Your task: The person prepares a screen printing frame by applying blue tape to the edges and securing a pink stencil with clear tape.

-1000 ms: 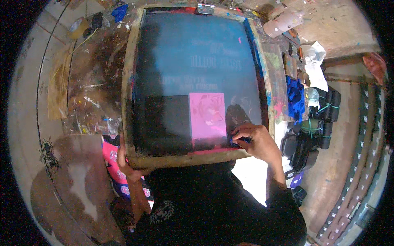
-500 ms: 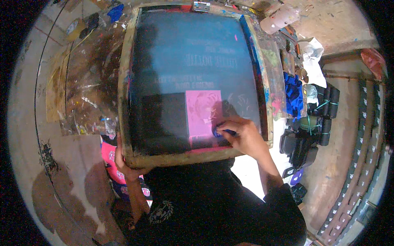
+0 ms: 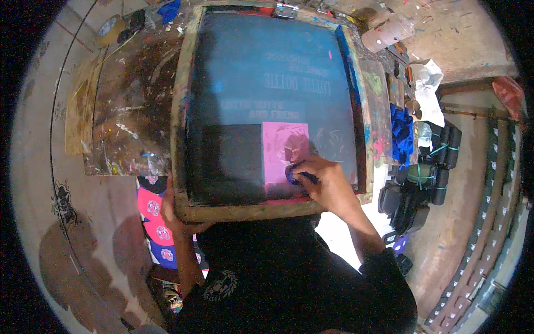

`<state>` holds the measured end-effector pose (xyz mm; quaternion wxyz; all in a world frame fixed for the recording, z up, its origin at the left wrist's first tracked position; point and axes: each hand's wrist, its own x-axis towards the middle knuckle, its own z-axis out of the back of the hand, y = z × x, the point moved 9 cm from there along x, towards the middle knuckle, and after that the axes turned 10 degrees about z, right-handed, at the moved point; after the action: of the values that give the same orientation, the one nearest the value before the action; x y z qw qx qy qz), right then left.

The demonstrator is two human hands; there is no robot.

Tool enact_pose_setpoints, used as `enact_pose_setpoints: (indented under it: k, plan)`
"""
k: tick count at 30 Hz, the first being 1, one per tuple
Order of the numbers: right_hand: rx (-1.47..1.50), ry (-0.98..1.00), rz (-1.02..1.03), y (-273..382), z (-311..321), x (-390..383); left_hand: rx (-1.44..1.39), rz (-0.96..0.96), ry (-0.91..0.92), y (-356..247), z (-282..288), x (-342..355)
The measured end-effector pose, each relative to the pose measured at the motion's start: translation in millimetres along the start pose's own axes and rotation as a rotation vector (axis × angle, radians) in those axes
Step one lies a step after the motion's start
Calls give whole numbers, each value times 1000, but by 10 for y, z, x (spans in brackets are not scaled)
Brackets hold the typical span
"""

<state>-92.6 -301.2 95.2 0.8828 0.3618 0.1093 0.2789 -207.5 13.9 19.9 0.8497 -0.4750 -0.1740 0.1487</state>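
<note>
A wooden-framed printing screen (image 3: 236, 214) with blue-grey mesh and faint reversed lettering fills the middle. Within its lower part is a bright pink rectangle (image 3: 272, 150) with a faint round design. My right hand (image 3: 328, 179) pinches a small wad of dark blue cloth (image 3: 295, 171) against the mesh, over the pink rectangle's lower right side. At the frame's lower left corner, my left hand (image 3: 171, 207) grips the wood; some of its fingers are hidden behind the frame.
A metal hinge (image 3: 286, 10) sits at the frame's far edge. The paint-stained table (image 3: 130, 111) extends left. Pink and blue printed pieces (image 3: 156, 228) lie below it. On the right are crumpled blue cloth (image 3: 401, 131), a white cloth (image 3: 428, 92), a pale cylindrical container (image 3: 388, 34) and tied black bundles (image 3: 442, 147).
The whole view has shifted, placing the screen slightly farther right. My right hand has moved slightly up the pink rectangle with the cloth. The left hand keeps its grip at the corner.
</note>
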Motion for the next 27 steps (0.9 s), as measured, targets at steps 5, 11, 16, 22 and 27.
enact_pose_setpoints:
  k: [5,11,16,22,27]
  plan:
    - [-115,52,-143,-77,168,-100,-60,-366,-63,-161,26,-83]
    - [-66,243,26,-34,-1,-78,-168,-252,45,-150,59,-57]
    - [44,289,192,351,-383,221,-200,-327,55,-189,13,-32]
    - [11,480,41,232,-593,231,-199,-259,137,-93,-16,-31]
    - [-44,460,120,123,-63,118,-325,-263,64,-13,-50,-58]
